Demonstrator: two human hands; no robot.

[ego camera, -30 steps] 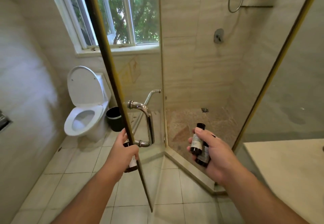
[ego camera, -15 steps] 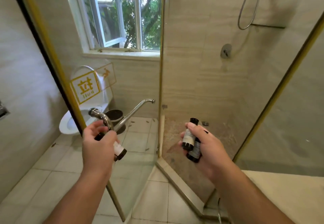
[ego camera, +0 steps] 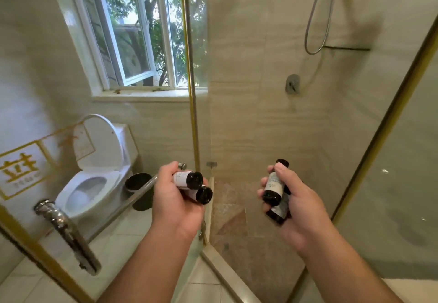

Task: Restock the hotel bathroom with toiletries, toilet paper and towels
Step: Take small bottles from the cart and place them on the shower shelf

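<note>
Toiletries are in hand: two small dark bottles [ego camera: 194, 185] are gripped in the left hand [ego camera: 175, 203], caps pointing to three o'clock. A second pair [ego camera: 275, 187] is held upright in the right hand [ego camera: 301, 212], with the thumb pressed on the front one. The step is judged to be the stocking of the shower, and nothing is yet set down. A resting place inside the stall is called for next, perhaps the thin ledge [ego camera: 346, 48] at one o'clock. The bottles would best be placed singly, lest one be dropped. At eight o'clock the glass door [ego camera: 21, 169] stands open, its chrome handle [ego camera: 64, 229] close by. The speckled shower floor [ego camera: 237, 222] lies just beyond the hands. Farther off, a toilet [ego camera: 94, 177] and bin [ego camera: 139, 191] are seen at ten o'clock, a window [ego camera: 137, 32] at eleven, and a hose [ego camera: 317, 18] and valve [ego camera: 292, 84] at one.
</note>
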